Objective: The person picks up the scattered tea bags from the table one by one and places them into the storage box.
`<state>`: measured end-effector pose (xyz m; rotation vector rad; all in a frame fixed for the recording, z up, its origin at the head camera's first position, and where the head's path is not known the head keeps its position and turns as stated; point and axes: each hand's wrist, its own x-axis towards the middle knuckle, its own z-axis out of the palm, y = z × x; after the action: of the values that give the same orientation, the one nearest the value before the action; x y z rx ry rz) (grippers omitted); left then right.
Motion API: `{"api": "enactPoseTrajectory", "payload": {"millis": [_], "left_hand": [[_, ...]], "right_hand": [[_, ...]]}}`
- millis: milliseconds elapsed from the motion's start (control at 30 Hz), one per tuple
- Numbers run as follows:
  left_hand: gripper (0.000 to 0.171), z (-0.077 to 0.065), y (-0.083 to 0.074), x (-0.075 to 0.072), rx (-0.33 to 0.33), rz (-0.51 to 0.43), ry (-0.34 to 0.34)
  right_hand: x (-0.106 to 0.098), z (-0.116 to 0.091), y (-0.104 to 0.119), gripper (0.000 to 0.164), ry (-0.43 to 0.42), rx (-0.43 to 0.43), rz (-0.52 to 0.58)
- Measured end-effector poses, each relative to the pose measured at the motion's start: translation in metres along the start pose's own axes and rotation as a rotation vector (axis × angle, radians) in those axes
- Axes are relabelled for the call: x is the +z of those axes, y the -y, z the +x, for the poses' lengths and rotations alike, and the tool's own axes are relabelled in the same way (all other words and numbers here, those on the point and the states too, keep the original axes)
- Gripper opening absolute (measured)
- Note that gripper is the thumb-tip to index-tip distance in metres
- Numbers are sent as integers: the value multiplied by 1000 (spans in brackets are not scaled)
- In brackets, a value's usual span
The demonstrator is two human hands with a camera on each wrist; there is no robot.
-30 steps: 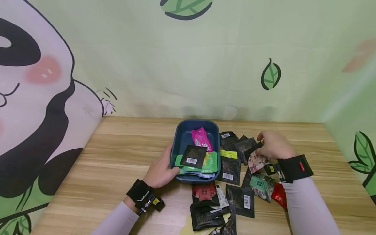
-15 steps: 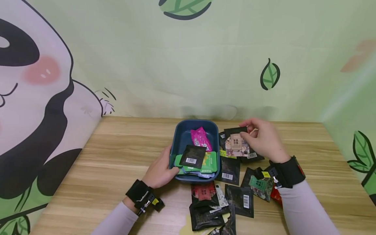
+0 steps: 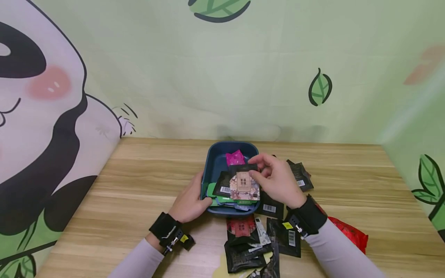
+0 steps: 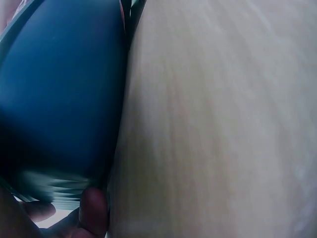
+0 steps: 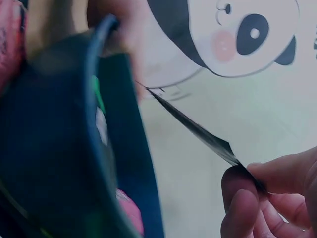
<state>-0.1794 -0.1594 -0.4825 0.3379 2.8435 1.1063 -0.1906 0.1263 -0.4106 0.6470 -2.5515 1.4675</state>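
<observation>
A dark blue plastic bin (image 3: 229, 145) stands on the table and holds a pink packet (image 3: 235, 158), a black sachet (image 3: 221, 189) and green sachets (image 3: 211, 190). My left hand (image 3: 187, 200) grips the bin's left side, thumb at the rim; in the left wrist view its fingertips (image 4: 93, 210) curl at the bin's edge. My right hand (image 3: 278, 177) pinches the top edge of a flat sachet (image 3: 244, 185) with a beige label and floral print, held over the bin. From the right wrist view that sachet (image 5: 198, 131) appears edge-on above the rim.
Black sachets (image 3: 300, 175) lie right of the bin, partly behind my right hand. A red packet (image 3: 351, 233) is beside my right forearm. In front of the bin, a red-labelled sachet (image 3: 242, 228) and several black sachets (image 3: 243, 256) overlap. A printed backdrop (image 3: 222, 77) rises behind the table.
My right hand has picked the floral-printed sachet from the pile on the right and carried it left over the bin. My left hand has stayed on the bin.
</observation>
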Motion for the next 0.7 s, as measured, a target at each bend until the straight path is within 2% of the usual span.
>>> {"api": "enactPoseTrajectory", "payload": {"millis": [200,333,500,700], "left_hand": [[90,0,1,0,3,6,5],[90,0,1,0,8,10,8],[90,0,1,0,15,11,8],[90,0,2,0,7,12,8]], "right_hand": [[18,-3,-3,26,27,-24,-4],[20,-4,-3,32,57,-32,-29],[10,-1,-8,41,6,-33,-172],[-12,6,-22,52,-53,30,-364]]}}
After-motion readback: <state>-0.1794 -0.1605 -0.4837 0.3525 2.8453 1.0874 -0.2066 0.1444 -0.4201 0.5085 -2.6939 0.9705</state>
